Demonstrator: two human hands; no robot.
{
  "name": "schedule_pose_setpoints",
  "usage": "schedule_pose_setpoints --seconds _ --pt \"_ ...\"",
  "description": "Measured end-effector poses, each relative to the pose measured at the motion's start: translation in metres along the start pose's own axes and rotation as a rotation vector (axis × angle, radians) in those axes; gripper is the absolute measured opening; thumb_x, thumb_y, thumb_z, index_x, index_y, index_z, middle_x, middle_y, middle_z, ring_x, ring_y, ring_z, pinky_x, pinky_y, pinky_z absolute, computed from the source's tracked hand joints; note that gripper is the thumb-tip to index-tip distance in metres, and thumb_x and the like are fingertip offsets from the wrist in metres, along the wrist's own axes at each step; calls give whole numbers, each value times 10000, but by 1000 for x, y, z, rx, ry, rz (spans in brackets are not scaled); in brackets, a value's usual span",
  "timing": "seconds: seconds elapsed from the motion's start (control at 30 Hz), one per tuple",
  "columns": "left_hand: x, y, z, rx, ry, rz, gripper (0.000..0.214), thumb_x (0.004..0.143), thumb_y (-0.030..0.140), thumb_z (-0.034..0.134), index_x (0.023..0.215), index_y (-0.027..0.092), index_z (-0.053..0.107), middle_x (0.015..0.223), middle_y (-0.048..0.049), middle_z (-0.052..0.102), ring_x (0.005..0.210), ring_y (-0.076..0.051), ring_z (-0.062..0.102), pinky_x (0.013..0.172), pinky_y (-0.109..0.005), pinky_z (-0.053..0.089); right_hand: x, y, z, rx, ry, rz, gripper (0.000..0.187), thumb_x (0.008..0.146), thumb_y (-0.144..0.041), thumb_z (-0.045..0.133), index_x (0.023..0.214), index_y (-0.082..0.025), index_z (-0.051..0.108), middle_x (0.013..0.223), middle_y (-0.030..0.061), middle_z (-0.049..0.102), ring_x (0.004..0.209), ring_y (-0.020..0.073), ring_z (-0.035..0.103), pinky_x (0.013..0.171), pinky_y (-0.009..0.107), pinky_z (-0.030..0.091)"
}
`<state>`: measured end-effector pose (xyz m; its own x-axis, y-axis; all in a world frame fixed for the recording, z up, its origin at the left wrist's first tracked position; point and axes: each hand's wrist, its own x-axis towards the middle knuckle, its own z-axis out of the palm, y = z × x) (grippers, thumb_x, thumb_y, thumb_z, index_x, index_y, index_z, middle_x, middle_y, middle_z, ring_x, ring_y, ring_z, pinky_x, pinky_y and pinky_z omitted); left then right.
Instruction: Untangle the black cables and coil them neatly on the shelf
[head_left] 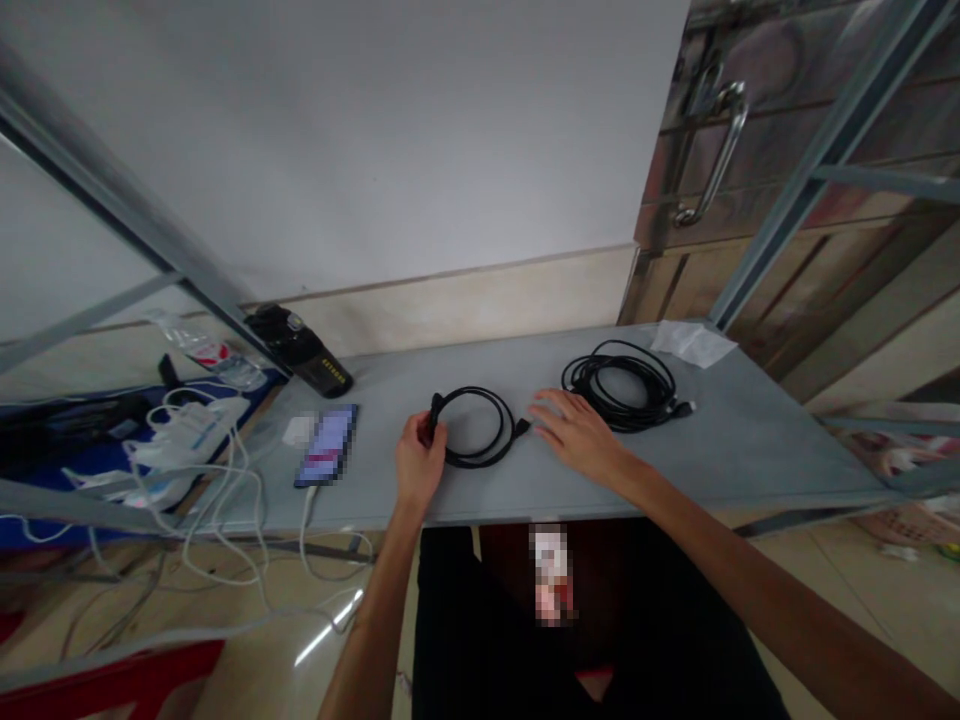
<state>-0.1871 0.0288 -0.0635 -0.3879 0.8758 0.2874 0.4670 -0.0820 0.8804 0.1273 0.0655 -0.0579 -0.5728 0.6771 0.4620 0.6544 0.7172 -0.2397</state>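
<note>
A thin black cable [501, 398] lies coiled in a small loop on the grey table [420, 372]. My left hand [420, 462] is closed round the left side of this coil, near one of its plugs. At the coil's right side its other plug [522, 427] points toward my right hand. My right hand [576, 432] hovers or rests just right of that plug with fingers spread, holding nothing. Beyond it lies a larger, thicker coil of black cable [660, 385], close to my right fingers; whether they touch cannot be seen.
A phone [327, 446] with a white cord lies at the left. Behind it a black bottle [304, 350] lies tilted. White power strips [180, 440] with tangled cords and a clear plastic bottle [217, 355] are farther left. White paper [694, 343] sits at the back right, near a metal post [780, 230].
</note>
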Motion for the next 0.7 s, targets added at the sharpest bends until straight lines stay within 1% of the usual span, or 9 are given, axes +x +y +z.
schedule_pose_setpoints --seconds 0.1,0.17,0.27,0.33,0.4,0.53,0.57,0.63,0.7 --pt "-2 -7 -2 35 87 49 361 967 384 738 1280 210 693 1158 -104 696 1039 -267 661 988 -408 512 -15 27 -15 -60 98 113 396 1129 -345 563 1492 -209 646 1553 194 589 1420 367 581 1241 591 473" --pt "-3 -8 -3 98 116 119 345 987 386 733 1286 216 702 1274 -140 664 1191 -300 636 1087 -458 498 -29 47 -24 -108 143 171 494 1112 -445 604 1537 -193 601 1564 208 579 1443 392 561 1245 599 459" --pt "-6 -4 -2 230 135 254 338 1009 413 739 1289 226 710 1338 -168 643 1330 -348 572 1202 -551 428 -51 69 -27 -151 155 230 632 1084 -558 628 1573 -164 554 1537 228 598 1434 424 563 1216 617 472" --pt "-9 2 1 289 132 333 333 1017 422 743 1290 236 711 1384 -178 630 1383 -371 545 1252 -597 368 -62 77 -23 -159 132 249 604 1096 -575 597 1540 -166 580 1478 222 639 1379 418 598 1186 613 487" --pt "-14 8 6 320 50 402 307 1017 405 746 1278 246 725 1437 -183 614 1408 -386 536 1258 -612 359 -67 79 -19 -155 113 255 558 1108 -579 577 1478 -165 625 1413 213 676 1312 403 628 1155 597 498" --pt "-23 17 15 294 -267 440 308 969 387 815 1247 268 758 1334 -162 675 1277 -370 637 1170 -528 480 -67 79 -16 -148 121 273 516 1106 -600 592 1367 -163 679 1275 191 727 1232 391 647 1093 557 509" --pt "-24 18 16 287 -306 425 328 952 391 837 1247 271 758 1290 -152 691 1217 -357 667 1127 -500 514 -66 79 -17 -150 123 279 511 1102 -608 600 1342 -166 687 1237 184 737 1210 391 652 1076 552 511" --pt "-25 17 16 281 -319 391 319 949 392 847 1229 271 753 1206 -132 715 1106 -327 705 1042 -457 558 -65 80 -18 -155 130 285 500 1097 -620 611 1300 -171 698 1182 172 751 1167 388 663 1041 545 512" --pt "-24 14 16 299 -312 393 212 989 377 804 1163 267 752 1117 -104 734 1037 -299 717 992 -434 571 -66 81 -18 -162 144 282 497 1097 -627 610 1271 -171 699 1150 167 756 1131 382 672 1010 537 514"
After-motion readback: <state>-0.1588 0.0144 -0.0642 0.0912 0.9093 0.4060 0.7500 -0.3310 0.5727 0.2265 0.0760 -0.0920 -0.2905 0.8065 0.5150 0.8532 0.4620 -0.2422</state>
